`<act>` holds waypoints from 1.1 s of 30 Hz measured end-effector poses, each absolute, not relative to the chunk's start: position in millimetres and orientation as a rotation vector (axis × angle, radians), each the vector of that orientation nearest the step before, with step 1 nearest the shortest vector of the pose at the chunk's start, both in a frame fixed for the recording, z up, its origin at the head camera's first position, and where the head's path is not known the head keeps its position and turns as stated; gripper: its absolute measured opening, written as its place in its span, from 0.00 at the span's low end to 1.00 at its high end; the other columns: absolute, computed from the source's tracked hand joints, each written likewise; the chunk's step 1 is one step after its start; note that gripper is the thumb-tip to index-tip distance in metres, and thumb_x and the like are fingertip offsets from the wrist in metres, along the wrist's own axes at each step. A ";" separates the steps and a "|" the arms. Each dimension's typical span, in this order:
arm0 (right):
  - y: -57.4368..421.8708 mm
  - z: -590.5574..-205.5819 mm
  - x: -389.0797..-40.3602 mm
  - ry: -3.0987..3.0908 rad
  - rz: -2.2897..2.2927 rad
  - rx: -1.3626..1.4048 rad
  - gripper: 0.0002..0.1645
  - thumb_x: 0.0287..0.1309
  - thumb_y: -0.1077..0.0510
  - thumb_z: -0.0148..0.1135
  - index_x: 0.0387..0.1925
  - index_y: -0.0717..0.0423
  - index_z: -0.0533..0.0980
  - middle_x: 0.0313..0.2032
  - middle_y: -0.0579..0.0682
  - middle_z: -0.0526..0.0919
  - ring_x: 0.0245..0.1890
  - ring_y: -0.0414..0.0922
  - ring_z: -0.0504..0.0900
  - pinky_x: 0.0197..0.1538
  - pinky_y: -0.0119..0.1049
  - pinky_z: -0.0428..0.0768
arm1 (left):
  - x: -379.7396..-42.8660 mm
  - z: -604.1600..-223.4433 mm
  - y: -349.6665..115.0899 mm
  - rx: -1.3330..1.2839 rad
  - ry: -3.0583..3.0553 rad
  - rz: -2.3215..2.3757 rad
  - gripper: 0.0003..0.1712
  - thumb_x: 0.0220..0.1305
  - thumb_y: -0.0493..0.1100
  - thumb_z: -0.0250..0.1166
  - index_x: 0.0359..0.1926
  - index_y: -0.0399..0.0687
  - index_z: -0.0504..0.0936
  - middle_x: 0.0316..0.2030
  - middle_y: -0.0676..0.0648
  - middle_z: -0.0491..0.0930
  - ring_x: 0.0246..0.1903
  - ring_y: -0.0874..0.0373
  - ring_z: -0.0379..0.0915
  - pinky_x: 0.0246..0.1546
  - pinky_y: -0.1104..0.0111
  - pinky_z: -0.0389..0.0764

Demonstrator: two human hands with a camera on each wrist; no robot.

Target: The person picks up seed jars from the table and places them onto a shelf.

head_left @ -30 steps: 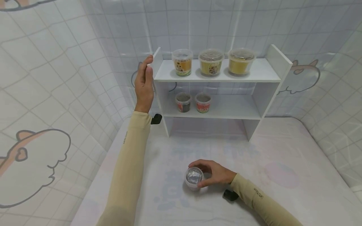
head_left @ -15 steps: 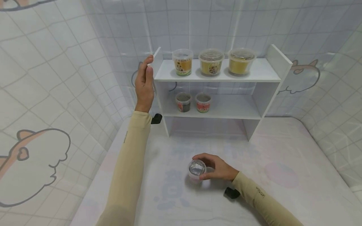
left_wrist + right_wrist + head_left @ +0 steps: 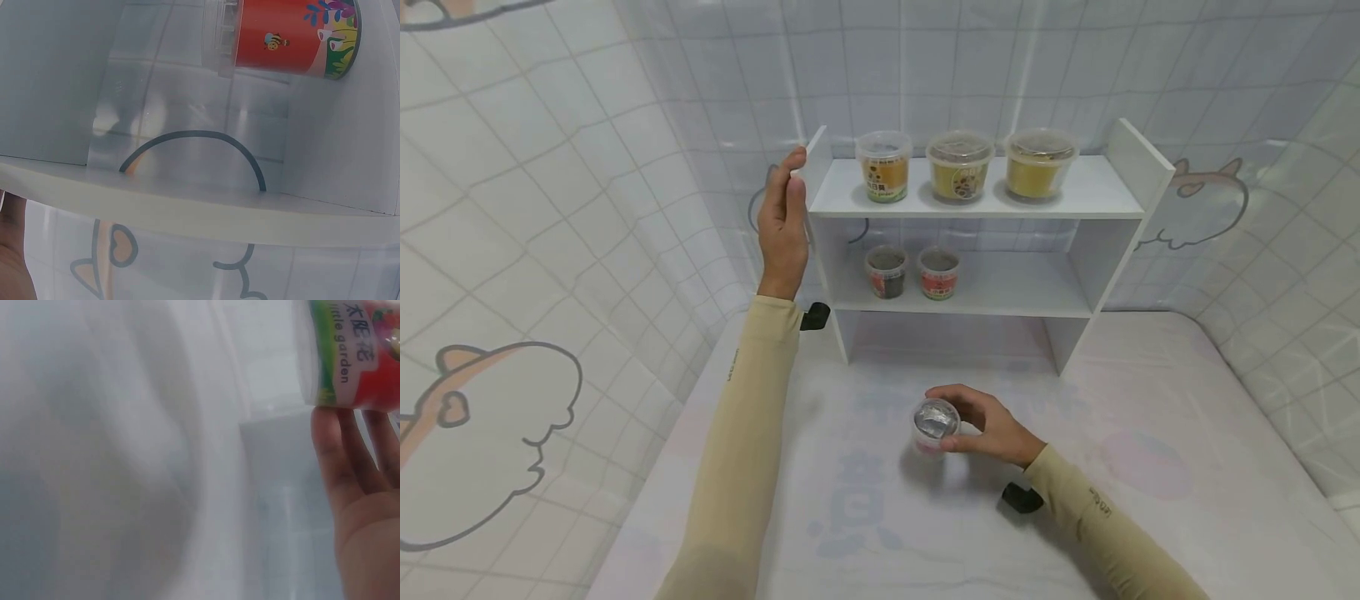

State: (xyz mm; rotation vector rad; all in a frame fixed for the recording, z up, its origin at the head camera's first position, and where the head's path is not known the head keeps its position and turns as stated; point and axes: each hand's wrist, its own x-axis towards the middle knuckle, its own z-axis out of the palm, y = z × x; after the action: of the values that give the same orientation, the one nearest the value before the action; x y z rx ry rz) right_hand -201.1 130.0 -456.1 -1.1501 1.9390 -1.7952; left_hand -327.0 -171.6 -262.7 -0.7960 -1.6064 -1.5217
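Observation:
My right hand (image 3: 988, 423) grips a small clear plastic cup (image 3: 935, 421) between thumb and fingers. Crinkled silver foil shows in its top. In the right wrist view the same cup (image 3: 359, 356) has a red and green label reading "little garden". The cup is over the white table, with its shadow below it. My left hand (image 3: 782, 229) lies along the left side panel (image 3: 818, 154) of the white shelf unit, fingers straight, holding nothing. In the left wrist view, part of the left hand (image 3: 12, 250) shows beside the panel edge.
Three lidded cups with yellow labels stand on the top shelf (image 3: 1101, 187), including an orange-yellow cup (image 3: 886, 171). On the middle shelf (image 3: 1022, 283) stand a red-and-black cup (image 3: 887, 275) and a red cup (image 3: 938, 277). Tile-patterned sheeting (image 3: 955, 67) surrounds the table (image 3: 820, 517).
My right hand has carried the cup toward the shelf unit and slightly right, and its shadow now falls farther below it. The left hand has stayed in place.

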 end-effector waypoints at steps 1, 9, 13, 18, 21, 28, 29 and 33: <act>131.4 -457.2 -203.2 1.944 -1.805 -1.145 0.36 0.50 0.70 0.67 0.61 0.67 0.63 0.54 0.61 0.73 0.52 0.53 0.74 0.57 0.40 0.73 | -327.0 -262.7 -171.7 -0.799 -1.606 -1.516 0.20 0.72 0.31 0.42 0.60 0.38 0.70 0.62 0.43 0.67 0.65 0.57 0.57 0.66 0.63 0.56; 143.4 -466.8 -221.0 1.992 -1.899 -1.155 0.36 0.50 0.71 0.66 0.62 0.63 0.64 0.57 0.59 0.71 0.53 0.53 0.73 0.56 0.39 0.73 | -325.8 -262.1 -172.4 -0.784 -1.620 -1.512 0.20 0.72 0.31 0.42 0.61 0.39 0.69 0.62 0.45 0.67 0.65 0.58 0.57 0.66 0.63 0.57; 147.9 -461.0 -225.3 2.020 -1.946 -1.129 0.37 0.50 0.69 0.67 0.62 0.61 0.65 0.59 0.59 0.70 0.55 0.53 0.72 0.56 0.37 0.73 | -325.6 -261.8 -172.3 -0.779 -1.619 -1.515 0.20 0.72 0.31 0.43 0.61 0.40 0.69 0.62 0.45 0.67 0.65 0.58 0.57 0.65 0.63 0.58; 152.9 -451.7 -229.9 2.044 -1.981 -1.076 0.37 0.51 0.70 0.66 0.62 0.63 0.64 0.57 0.57 0.71 0.54 0.53 0.72 0.55 0.38 0.73 | -326.0 -262.9 -172.4 -0.780 -1.612 -1.521 0.20 0.72 0.31 0.43 0.60 0.39 0.70 0.62 0.45 0.68 0.65 0.58 0.58 0.66 0.63 0.57; 156.8 -448.4 -232.4 2.032 -2.007 -1.060 0.37 0.52 0.71 0.65 0.63 0.62 0.63 0.58 0.58 0.70 0.54 0.53 0.71 0.55 0.38 0.73 | -325.9 -263.8 -172.7 -0.785 -1.608 -1.523 0.20 0.72 0.31 0.43 0.61 0.39 0.69 0.61 0.46 0.68 0.65 0.57 0.57 0.66 0.63 0.56; 165.5 -441.2 -236.2 2.031 -2.047 -1.019 0.37 0.52 0.74 0.61 0.64 0.62 0.61 0.58 0.61 0.70 0.53 0.53 0.72 0.53 0.38 0.73 | -326.9 -262.9 -171.7 -0.797 -1.601 -1.533 0.19 0.72 0.31 0.43 0.60 0.38 0.69 0.62 0.44 0.68 0.65 0.57 0.57 0.67 0.61 0.55; 166.7 -439.9 -236.7 2.033 -2.053 -1.010 0.37 0.53 0.75 0.61 0.64 0.62 0.61 0.57 0.61 0.70 0.53 0.54 0.72 0.53 0.38 0.74 | -326.9 -262.7 -171.5 -0.796 -1.597 -1.537 0.19 0.72 0.31 0.43 0.60 0.39 0.70 0.61 0.44 0.68 0.65 0.57 0.57 0.67 0.61 0.55; 171.6 -433.5 -239.3 2.057 -2.069 -0.997 0.37 0.54 0.74 0.60 0.65 0.62 0.61 0.57 0.61 0.70 0.52 0.54 0.72 0.51 0.39 0.75 | -327.4 -262.7 -171.2 -0.820 -1.588 -1.520 0.20 0.71 0.30 0.42 0.61 0.37 0.69 0.62 0.41 0.67 0.65 0.56 0.57 0.67 0.60 0.54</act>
State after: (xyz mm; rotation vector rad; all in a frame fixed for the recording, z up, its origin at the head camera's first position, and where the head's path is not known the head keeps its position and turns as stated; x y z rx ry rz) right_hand -239.3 171.6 -433.5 -0.9970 2.0572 -2.0688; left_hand -327.4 -171.2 -262.7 -0.8202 -1.5878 -1.5198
